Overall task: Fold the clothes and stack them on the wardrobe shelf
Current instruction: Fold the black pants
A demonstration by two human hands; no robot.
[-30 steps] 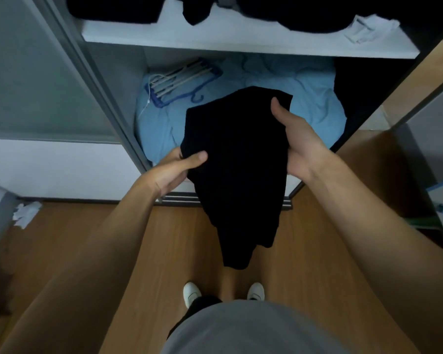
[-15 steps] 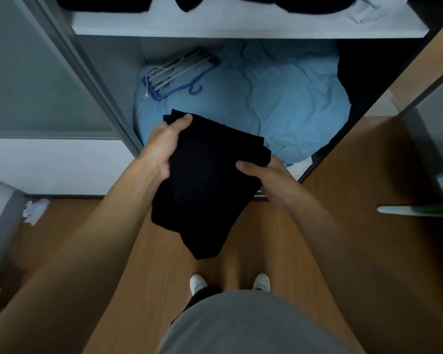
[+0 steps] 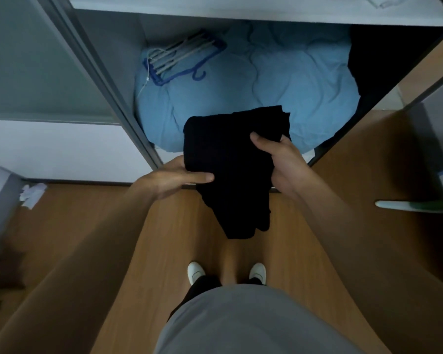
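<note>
— Since half a second back your hands have swapped heights on the black garment [image 3: 230, 159]: your left hand [image 3: 169, 181] has dropped from its upper left corner to its lower left edge, and your right hand [image 3: 283, 162] has climbed to the upper right. The folded bundle has shifted right and up in the frame too.

— How are my fingers sitting now?

— Your right thumb lies on top of the cloth with the other fingers curled underneath, so that hand is clamped on the upper right part of the garment. Your left thumb presses flat across the lower left edge; the other left fingers are hidden under the cloth, but it reads as a pinch.

— And where is the garment itself?

— Centre of the frame, held in the air between your hands, over the wardrobe's threshold and the near edge of the blue duvet [image 3: 279, 88]. It is partly folded. Its long axis runs from the upper right down to a loose tail hanging toward your shoes [image 3: 196, 273].

— What does the next move turn on?

— That tail, I'd judge. It hangs below both hands, nearer your left. The white shelf [image 3: 241, 15] sits along the top edge of the frame, well above the bundle.
</note>
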